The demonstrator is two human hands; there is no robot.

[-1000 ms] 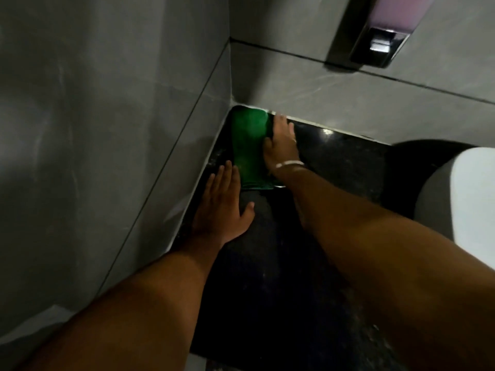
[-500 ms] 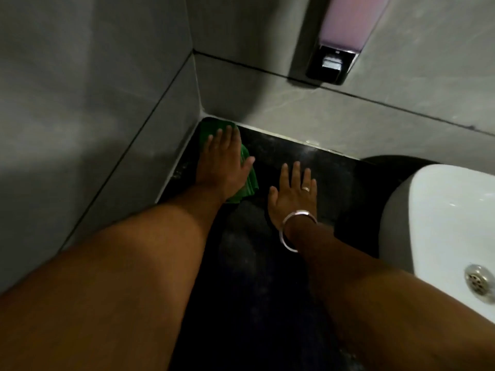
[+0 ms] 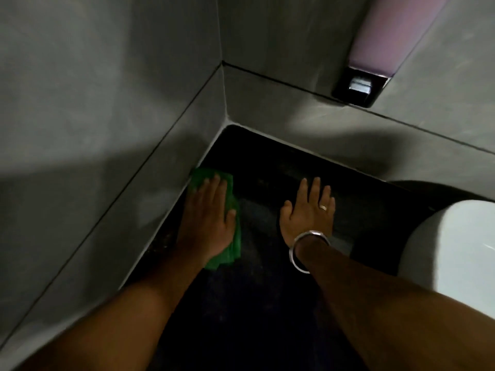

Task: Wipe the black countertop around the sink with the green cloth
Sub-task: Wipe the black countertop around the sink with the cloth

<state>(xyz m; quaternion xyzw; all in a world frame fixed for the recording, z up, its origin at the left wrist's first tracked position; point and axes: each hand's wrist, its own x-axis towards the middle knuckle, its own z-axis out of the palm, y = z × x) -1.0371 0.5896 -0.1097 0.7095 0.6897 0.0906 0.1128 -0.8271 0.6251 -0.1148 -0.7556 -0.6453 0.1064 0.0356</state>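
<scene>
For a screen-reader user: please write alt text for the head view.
A person's left hand presses a green cloth flat on a black countertop beside the grey tiled wall. The right hand rests flat nearby, left of a white sink.

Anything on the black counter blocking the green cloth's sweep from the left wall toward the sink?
Only the right hand, flat on the countertop between the green cloth under the left hand and the sink.
</scene>
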